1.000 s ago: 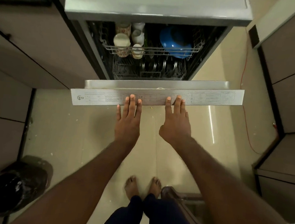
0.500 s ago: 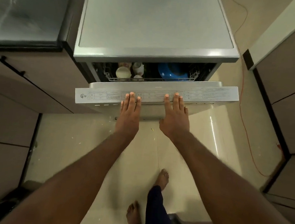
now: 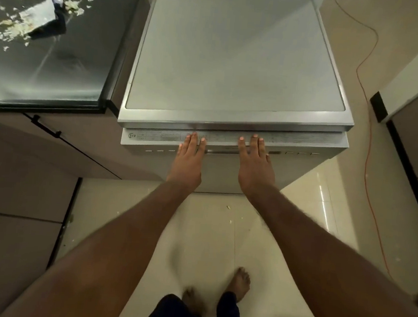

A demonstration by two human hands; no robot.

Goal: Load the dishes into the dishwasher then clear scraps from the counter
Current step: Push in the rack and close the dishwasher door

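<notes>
1. At the dishwasher [image 3: 236,59] front, the door [image 3: 305,144], ajar a moment ago, now stands almost closed with the dishes hidden inside; loading looks done.
2. The desk [image 3: 71,75] at left awaits clearing.
3. The left hand [image 3: 187,161] and right hand [image 3: 255,167] press the door, fingers flat, holding nothing.
4. Pale scraps [image 3: 14,30] litter the desk.

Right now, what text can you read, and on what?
"13", beside a round logo: left end of the door's top edge.
Other print on the label strip: too small to read.
Print on the packet on the counter: blurred, unreadable.
</notes>
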